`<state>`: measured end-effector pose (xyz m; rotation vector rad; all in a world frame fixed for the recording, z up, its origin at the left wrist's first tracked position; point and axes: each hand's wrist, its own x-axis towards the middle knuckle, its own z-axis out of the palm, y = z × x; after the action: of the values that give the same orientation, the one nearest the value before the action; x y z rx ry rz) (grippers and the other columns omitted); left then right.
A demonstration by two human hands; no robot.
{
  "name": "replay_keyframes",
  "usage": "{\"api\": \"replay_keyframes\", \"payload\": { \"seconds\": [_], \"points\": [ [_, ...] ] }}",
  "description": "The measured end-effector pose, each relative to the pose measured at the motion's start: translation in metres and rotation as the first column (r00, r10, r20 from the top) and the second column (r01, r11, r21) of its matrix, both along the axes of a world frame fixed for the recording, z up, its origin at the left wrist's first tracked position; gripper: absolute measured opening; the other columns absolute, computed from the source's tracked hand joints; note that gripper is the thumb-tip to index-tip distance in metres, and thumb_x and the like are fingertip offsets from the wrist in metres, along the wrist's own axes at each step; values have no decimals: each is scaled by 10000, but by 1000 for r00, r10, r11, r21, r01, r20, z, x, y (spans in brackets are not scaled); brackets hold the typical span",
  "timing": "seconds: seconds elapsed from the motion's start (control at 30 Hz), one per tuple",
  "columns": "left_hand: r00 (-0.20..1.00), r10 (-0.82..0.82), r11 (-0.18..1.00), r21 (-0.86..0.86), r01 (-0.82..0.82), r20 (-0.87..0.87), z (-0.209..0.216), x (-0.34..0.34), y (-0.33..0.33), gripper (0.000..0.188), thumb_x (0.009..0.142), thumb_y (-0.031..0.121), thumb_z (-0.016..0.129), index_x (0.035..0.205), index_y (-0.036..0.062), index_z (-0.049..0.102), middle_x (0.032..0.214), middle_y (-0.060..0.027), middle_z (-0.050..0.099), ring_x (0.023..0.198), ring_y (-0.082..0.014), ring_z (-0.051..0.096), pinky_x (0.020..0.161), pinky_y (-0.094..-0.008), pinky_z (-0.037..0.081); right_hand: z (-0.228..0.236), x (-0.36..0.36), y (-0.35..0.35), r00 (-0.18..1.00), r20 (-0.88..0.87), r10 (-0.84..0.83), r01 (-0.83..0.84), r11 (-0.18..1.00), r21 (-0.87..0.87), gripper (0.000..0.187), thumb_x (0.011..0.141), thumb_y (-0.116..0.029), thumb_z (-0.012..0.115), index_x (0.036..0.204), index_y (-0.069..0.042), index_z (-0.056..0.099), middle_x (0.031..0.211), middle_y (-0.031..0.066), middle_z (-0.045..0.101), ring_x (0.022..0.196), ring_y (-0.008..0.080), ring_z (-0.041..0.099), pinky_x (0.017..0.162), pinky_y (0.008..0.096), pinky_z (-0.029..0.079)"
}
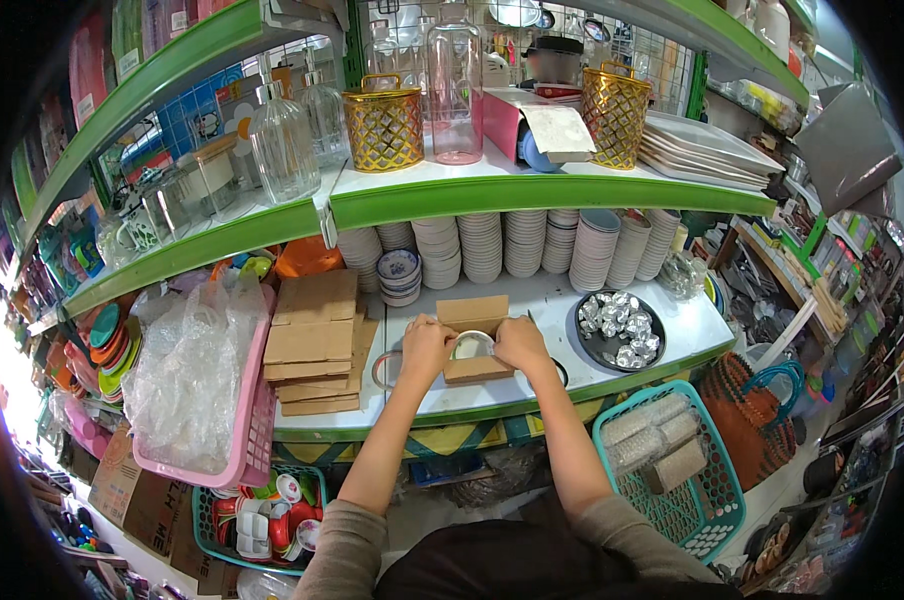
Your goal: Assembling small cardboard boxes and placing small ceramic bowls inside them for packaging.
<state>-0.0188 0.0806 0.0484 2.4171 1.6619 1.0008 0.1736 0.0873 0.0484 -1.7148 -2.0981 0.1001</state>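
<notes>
A small open brown cardboard box (478,369) lies on the white shelf in front of me, its back flap raised. My left hand (428,346) is at its left side with fingers curled in. At the right side is my right hand (521,343), also closed. Between them, over the box, shows a pale ring (474,337) that looks like a roll of tape; its left edge meets my left fingers. What my right fingers hold is hidden. Beside my left wrist lies a pinkish ring (380,371). A dark ring (562,374) shows partly behind my right wrist.
Flat cardboard boxes (312,330) are stacked left, next to a pink basket (256,400) of bubble wrap. A dark round tray (582,335) with foil-like pieces sits right. Stacked cups (482,248) line the back, beneath a green-edged shelf (552,193). A teal basket (714,480) stands below right.
</notes>
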Motion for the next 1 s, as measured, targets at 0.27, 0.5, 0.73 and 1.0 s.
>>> {"api": "replay_keyframes", "payload": {
  "seconds": [0.27, 0.5, 0.73, 1.0],
  "points": [
    [993, 8, 1000, 16, -10, 117, -5, 3, -5, 183, 767, 135, 669, 933, 96, 734, 819, -116, 677, 951, -282, 569, 836, -384, 469, -7, -4, -2, 998, 56, 19, -23, 997, 75, 184, 754, -179, 615, 754, -22, 711, 834, 178, 668, 870, 354, 591, 813, 420, 480],
    [952, -61, 998, 9, 61, 300, 8, -1, -23, 256, 795, 158, 664, 1017, 31, 683, 917, -159, 669, 952, -312, 582, 839, -382, 478, 7, -3, -17, 995, -93, 47, -32, 987, 155, 173, 766, -161, 640, 864, -30, 696, 821, 150, 660, 816, 331, 569, 781, 406, 470],
    [910, -71, 997, 10, 74, 409, 26, -1, -47, 289, 809, 152, 670, 1062, 14, 656, 986, -160, 657, 978, -315, 576, 850, -381, 464, 29, -11, -42, 872, -448, 197, -22, 930, 367, 160, 787, -142, 641, 887, -19, 658, 803, 139, 639, 777, 297, 583, 720, 400, 468],
    [900, -29, 987, 157, -44, 435, 35, -14, -112, 286, 794, 95, 679, 1075, 49, 655, 907, -113, 648, 858, -237, 580, 782, -339, 465, 35, -54, -93, 677, -603, 421, -131, 876, 464, 101, 779, 14, 615, 874, -10, 638, 766, 107, 617, 720, 257, 572, 658, 341, 463]
  ]
}}
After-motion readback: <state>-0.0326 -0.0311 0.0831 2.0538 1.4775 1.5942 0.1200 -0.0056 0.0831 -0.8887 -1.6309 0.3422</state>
